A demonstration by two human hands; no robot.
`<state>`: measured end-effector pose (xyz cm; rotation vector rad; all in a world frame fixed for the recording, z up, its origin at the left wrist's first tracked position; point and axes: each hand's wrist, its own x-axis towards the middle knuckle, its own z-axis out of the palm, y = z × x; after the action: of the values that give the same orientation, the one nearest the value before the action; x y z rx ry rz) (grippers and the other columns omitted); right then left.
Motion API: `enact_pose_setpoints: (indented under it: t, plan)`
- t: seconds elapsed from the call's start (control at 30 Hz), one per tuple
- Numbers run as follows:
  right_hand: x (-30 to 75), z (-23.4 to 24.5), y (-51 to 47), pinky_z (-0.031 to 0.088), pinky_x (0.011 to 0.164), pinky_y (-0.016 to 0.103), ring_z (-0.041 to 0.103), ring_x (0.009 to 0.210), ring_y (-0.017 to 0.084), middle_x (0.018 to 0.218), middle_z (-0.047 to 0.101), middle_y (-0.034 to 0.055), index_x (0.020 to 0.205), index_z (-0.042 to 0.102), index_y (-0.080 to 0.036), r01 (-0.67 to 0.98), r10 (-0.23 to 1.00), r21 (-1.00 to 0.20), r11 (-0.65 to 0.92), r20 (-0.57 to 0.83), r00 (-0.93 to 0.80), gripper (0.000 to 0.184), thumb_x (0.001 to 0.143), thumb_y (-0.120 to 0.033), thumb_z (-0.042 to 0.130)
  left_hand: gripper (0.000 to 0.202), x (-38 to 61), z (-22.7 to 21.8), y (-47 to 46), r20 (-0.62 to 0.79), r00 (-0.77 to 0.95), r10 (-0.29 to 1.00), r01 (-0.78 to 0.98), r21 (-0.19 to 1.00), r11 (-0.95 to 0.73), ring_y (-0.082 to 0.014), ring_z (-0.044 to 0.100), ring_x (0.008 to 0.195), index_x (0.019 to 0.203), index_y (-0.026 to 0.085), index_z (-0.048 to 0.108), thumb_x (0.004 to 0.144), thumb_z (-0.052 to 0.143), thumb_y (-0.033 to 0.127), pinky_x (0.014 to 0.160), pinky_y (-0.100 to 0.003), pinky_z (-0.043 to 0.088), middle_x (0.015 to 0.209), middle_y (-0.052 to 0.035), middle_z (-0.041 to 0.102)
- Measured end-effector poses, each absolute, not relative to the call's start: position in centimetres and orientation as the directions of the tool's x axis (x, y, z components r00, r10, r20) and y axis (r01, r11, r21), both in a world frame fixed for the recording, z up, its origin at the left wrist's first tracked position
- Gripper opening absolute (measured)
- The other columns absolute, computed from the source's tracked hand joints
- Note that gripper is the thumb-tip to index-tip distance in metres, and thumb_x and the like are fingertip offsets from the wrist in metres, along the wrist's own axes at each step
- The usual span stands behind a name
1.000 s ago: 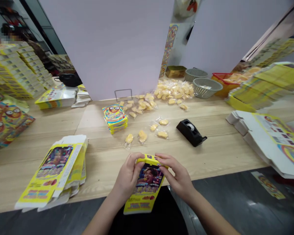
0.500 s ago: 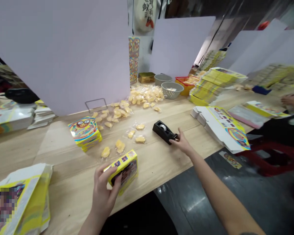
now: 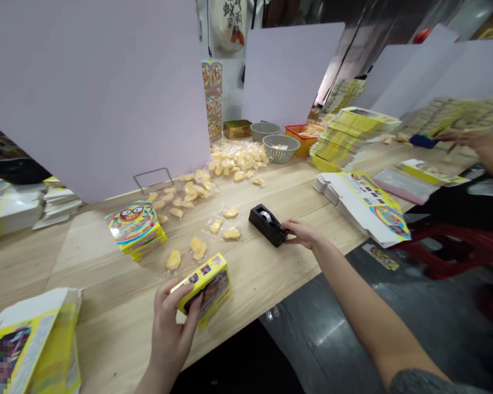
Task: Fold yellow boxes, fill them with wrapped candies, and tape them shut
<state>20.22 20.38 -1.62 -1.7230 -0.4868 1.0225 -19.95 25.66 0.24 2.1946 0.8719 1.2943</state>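
My left hand (image 3: 175, 317) grips a small yellow printed box (image 3: 207, 287), thumb on its front and fingers over the top, near the table's front edge. At the cutter end of a black tape dispenser (image 3: 267, 224), my right hand (image 3: 302, 234) pinches the tape, though its fingers mostly hide the strip. A white roll (image 3: 266, 216) sits in the dispenser. Between box and dispenser lie several yellow, individually wrapped pieces (image 3: 231, 234). Stacked yellow boxes with a cartoon face (image 3: 135, 227) stand left of them.
A pile of wrapped pieces (image 3: 238, 156) lies at the back beside grey baskets (image 3: 281, 149) and a red-rimmed bin (image 3: 299, 137). Flat cartons (image 3: 363, 205) lie right, others (image 3: 45, 334) at front left. A white panel (image 3: 98, 98) rises behind. Another person's hand (image 3: 468, 138) is far right.
My right hand's fingers, spread by the dispenser before, have closed at its cutter end. My left hand still holds the box. The view has shifted slightly, and the other person's hand has moved.
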Motion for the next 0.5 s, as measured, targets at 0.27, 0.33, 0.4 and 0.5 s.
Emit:
enact_pose_setpoints:
  t: [0.27, 0.33, 0.4, 0.5]
  plan:
    - [15.9, -6.8, 18.5, 0.052, 0.080, 0.032, 0.060, 0.093, 0.021, 0.093, 0.064, 0.0043, 0.081, 0.055, -0.021, -0.123, 0.552, -0.983, -0.138, -0.179, 0.815, 0.036, 0.068, -0.054, 0.062, 0.027, -20.2, 0.9, 25.7, 0.615, 0.341, 0.711, 0.344, 0.622, -0.703, -0.0202, 0.057, 0.103, 0.108, 0.024, 0.054, 0.083, 0.062, 0.019, 0.082, -0.034, 0.052, 0.109, -0.0056, 0.054]
    - [14.8, -7.6, 18.4, 0.051, 0.079, 0.033, 0.059, 0.090, 0.021, 0.089, 0.063, 0.0039, 0.083, 0.054, -0.022, -0.082, 0.485, -0.989, -0.126, -0.133, 0.865, 0.037, 0.070, -0.057, 0.059, 0.025, -20.1, 1.7, 25.6, 0.639, 0.365, 0.677, 0.346, 0.581, -0.736, -0.0194, 0.057, 0.101, 0.107, 0.024, 0.055, 0.084, 0.060, 0.016, 0.084, -0.034, 0.051, 0.108, -0.0051, 0.054]
    - [13.3, -7.8, 18.3, 0.049, 0.078, 0.033, 0.059, 0.086, 0.021, 0.085, 0.062, 0.0033, 0.084, 0.053, -0.022, -0.044, 0.443, -0.991, -0.126, -0.096, 0.892, 0.036, 0.074, -0.057, 0.056, 0.023, -19.9, 2.4, 25.3, 0.658, 0.370, 0.655, 0.350, 0.554, -0.755, -0.0186, 0.057, 0.101, 0.106, 0.024, 0.055, 0.086, 0.057, 0.014, 0.084, -0.034, 0.051, 0.107, -0.0046, 0.055]
    - [10.2, -7.5, 17.6, 0.048, 0.073, 0.031, 0.057, 0.077, 0.019, 0.081, 0.060, 0.0012, 0.089, 0.054, -0.023, -0.008, 0.499, -0.994, -0.113, -0.064, 0.864, 0.034, 0.077, -0.055, 0.056, 0.023, -19.6, 3.3, 24.7, 0.673, 0.322, 0.666, 0.393, 0.545, -0.741, -0.0175, 0.056, 0.102, 0.106, 0.023, 0.054, 0.087, 0.056, 0.011, 0.086, -0.032, 0.050, 0.108, -0.0044, 0.054]
